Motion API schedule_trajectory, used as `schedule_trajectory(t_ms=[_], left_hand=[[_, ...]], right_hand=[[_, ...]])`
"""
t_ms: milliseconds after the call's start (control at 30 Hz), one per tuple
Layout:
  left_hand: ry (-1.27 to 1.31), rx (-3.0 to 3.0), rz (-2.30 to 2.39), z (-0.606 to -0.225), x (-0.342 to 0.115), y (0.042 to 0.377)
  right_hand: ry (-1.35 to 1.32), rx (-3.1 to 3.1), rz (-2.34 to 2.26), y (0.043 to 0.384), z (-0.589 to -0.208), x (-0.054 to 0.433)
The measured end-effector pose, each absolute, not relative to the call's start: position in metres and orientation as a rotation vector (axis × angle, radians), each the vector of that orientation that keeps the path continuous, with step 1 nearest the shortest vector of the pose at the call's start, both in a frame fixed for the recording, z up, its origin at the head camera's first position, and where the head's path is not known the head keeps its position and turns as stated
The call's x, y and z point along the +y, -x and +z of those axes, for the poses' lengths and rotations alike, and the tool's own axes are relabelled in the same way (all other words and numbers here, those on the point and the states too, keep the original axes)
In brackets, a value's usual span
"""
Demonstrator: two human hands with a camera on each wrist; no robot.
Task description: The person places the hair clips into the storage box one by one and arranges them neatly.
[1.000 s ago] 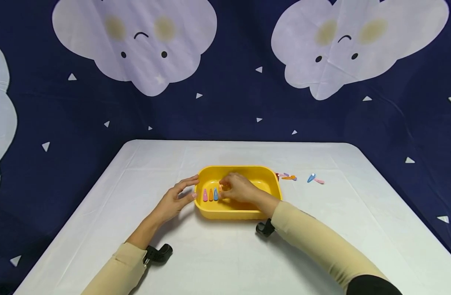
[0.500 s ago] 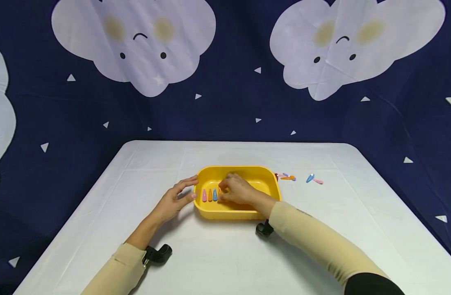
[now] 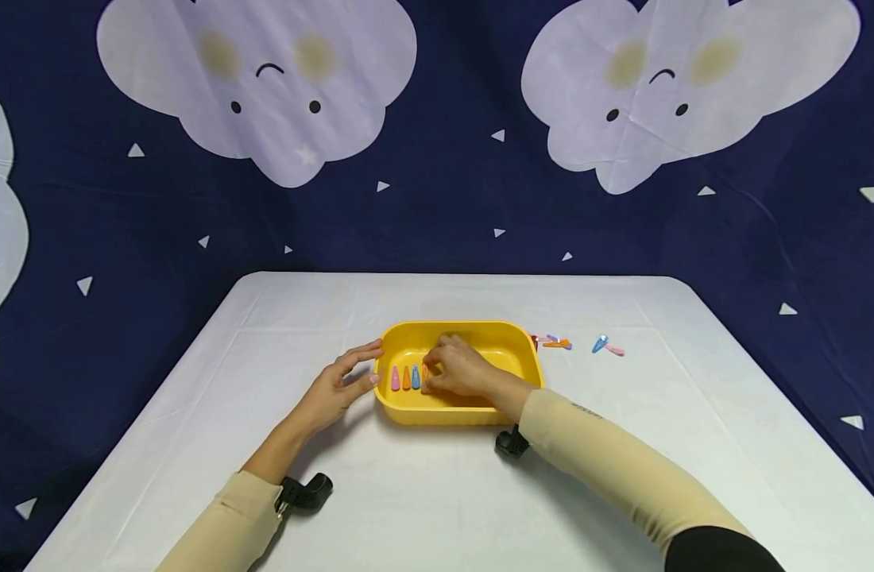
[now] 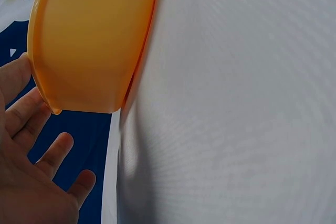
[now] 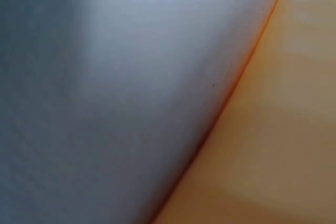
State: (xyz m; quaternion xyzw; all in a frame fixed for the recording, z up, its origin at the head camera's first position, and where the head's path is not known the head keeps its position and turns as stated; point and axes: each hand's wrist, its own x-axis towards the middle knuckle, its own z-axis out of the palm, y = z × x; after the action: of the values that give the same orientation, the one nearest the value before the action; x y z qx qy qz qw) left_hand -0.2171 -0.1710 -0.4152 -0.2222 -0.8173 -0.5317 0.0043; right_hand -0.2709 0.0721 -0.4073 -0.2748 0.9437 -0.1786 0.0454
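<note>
A yellow plastic tray [image 3: 437, 416] stands on the white table. Inside it, at the left, a pink hair clip [image 3: 396, 379], an orange hair clip [image 3: 406, 378] and a blue hair clip [image 3: 415, 377] lie upright in a row. My right hand [image 3: 462, 369] reaches into the tray and pinches another orange hair clip [image 3: 426, 372] at the row's right end, mostly hidden by the fingers. With spread, relaxed fingers, my left hand [image 3: 334, 392] touches the tray's left rim; in the left wrist view its fingertips [image 4: 21, 72] meet the edge. The right wrist view holds only tray wall and tablecloth.
Just beyond the tray's right side lies a small pile of hair clips [image 3: 557, 345], partly hidden by the rim. Farther right are a blue clip [image 3: 600, 344] and a pink clip [image 3: 614, 349]. A dark blue cloud-print cloth [image 3: 466, 199] hangs behind the table.
Both hands stay in nearly the same place, the right one still at the orange hair clip beside the row. The whole view has shifted slightly.
</note>
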Motion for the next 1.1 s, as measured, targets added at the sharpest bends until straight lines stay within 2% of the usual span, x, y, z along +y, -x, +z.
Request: schedule_trajectory(t_ms=[1100], left_hand=[[0.681,-2.555,-1.711,-0.4126,-0.1698,0.2153]], right_hand=[[0.863,2.868,-0.567,0.2699,-0.4049,0.0731]])
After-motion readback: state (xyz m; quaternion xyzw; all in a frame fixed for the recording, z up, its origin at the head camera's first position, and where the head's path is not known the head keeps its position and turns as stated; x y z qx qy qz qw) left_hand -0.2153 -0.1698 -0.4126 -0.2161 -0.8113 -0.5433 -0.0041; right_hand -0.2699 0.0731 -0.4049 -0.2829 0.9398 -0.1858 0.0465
